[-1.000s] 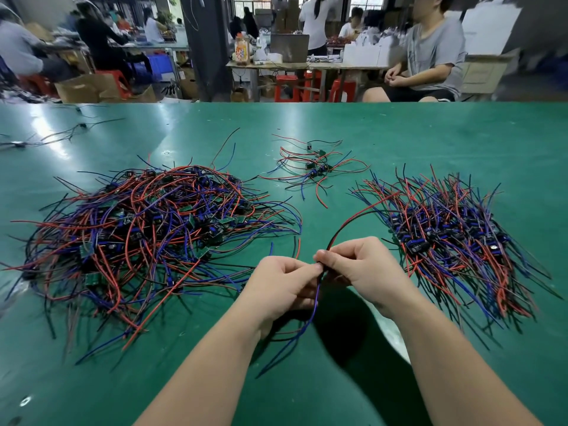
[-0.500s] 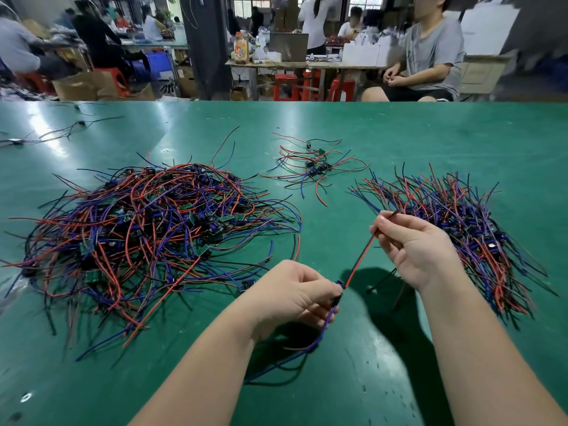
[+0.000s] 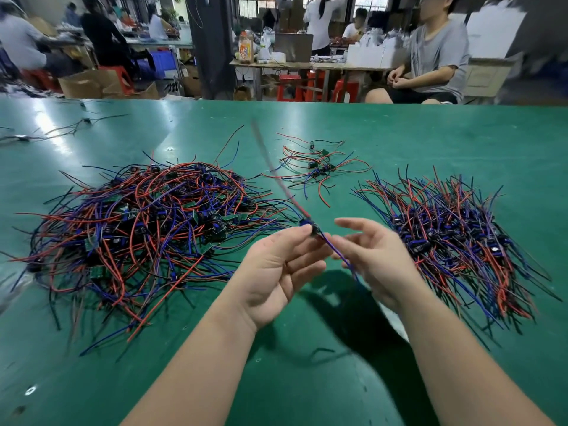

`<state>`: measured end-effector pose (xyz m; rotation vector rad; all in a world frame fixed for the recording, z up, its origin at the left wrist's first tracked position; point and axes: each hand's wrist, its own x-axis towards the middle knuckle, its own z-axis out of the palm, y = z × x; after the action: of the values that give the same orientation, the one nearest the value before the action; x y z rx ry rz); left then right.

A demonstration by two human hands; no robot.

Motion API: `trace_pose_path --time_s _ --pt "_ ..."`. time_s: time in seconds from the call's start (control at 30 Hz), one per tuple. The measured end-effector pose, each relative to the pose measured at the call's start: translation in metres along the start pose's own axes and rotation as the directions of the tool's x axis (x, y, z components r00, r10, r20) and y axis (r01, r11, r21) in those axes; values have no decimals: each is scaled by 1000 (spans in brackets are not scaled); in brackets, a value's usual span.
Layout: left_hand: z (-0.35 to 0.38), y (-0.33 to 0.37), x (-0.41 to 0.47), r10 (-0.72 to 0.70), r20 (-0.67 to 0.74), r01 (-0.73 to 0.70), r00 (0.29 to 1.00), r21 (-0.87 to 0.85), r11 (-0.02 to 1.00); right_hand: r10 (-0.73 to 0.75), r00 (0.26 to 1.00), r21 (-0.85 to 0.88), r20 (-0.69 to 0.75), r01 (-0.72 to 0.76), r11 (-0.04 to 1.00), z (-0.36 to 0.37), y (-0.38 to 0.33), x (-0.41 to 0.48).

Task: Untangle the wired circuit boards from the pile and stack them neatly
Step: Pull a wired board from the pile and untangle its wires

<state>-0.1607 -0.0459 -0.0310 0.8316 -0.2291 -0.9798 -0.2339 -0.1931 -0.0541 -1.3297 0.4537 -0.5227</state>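
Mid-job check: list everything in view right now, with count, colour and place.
tangled pile: one, red, blue and black wires, green boards, table left
sorted stack: one, red, blue and black, table right
small cluster: one, red and blue wires, far centre
held circuit board: one, dark, red and blue wires, above table centre
stray wires: few, dark, far left
table: one, green
seated person: one, grey shirt, beyond table, right
left hand: one, pinching held circuit board
right hand: one, open, beside its blue wire
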Motion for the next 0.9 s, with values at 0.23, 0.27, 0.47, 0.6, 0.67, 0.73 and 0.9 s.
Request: trace_pose_path --time_s 0.23,0.27,0.47,0.6,0.67,0.73,0.9 --pt "-1 -5 0 55 -121 -43 991 99 994 -101 982 215 161 65 975 24 2 -11" --pt "-1 -6 1 71 -122 -54 990 139 989 -86 984 257 153 45 965 24 2 -11" --pt "1 -20 1 157 -28 -142 987 298 944 15 994 502 107 -67 862 29 -8 -14" --pt "0 -18 3 110 51 -121 993 351 929 72 991 492 114 -120 862 19 -14 -12" --pt "1 -13 4 26 12 -28 1000 264 964 91 986 443 140 -144 885 14 -17 -11" --pt "0 -12 4 16 6 -17 1000 268 963 83 987 340 140 -127 932 12 -16 -11" --pt "-4 -20 3 91 -11 -76 996 449 890 76 992 102 105 -87 991 11 -10 -9"
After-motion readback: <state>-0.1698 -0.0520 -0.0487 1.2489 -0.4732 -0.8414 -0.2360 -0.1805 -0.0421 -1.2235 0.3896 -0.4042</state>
